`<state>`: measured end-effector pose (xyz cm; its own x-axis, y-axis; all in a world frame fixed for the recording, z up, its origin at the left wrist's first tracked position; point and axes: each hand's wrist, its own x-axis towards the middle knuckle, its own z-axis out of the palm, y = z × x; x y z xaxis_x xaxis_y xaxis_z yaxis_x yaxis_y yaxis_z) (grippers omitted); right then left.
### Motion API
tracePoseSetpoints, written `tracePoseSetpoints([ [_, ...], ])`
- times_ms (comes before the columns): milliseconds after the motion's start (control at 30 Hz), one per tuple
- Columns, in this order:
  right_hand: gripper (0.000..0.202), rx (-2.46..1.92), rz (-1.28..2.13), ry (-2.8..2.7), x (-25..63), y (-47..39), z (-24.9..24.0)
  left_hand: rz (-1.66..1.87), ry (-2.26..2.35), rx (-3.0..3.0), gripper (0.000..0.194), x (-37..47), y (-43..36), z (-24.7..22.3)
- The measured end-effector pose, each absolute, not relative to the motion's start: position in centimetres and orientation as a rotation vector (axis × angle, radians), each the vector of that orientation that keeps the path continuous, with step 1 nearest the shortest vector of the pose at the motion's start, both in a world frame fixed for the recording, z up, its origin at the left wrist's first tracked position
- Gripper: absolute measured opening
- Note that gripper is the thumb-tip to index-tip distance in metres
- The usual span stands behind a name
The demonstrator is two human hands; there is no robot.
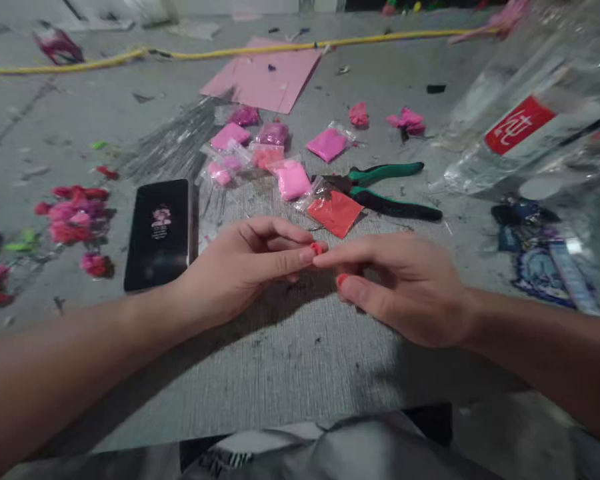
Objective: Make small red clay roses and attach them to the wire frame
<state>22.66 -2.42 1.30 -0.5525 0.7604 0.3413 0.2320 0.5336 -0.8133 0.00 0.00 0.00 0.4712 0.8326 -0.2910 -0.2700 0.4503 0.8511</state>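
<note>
On the near side of the pliers [387,190], the left hand [260,257] is pinching a small red lump [317,249] at the tip of its thumb. The right hand [405,283] is reaching its index fingertip to the lump's right edge; at its thumb tip a 2nd red bit [341,280] is showing, but I cannot tell whether fingers are gripping it. Left of the pliers, 1 phone [157,233] is lying flat.
</note>
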Motion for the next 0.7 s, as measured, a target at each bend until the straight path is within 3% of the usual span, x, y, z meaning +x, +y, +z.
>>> tracePoseSetpoints([
  [400, 0.019, -0.900, 1.094, -1.924, 22.62, -2.52, 1.18, 0.784, 0.702, 0.786, 0.013, 0.10, -0.03, 0.39],
  [700, 0.016, -0.898, 0.906, -2.012, 22.45, -2.37, 1.34, 0.778, 0.664, 0.775, 0.013, 0.25, -0.38, 0.15],
])
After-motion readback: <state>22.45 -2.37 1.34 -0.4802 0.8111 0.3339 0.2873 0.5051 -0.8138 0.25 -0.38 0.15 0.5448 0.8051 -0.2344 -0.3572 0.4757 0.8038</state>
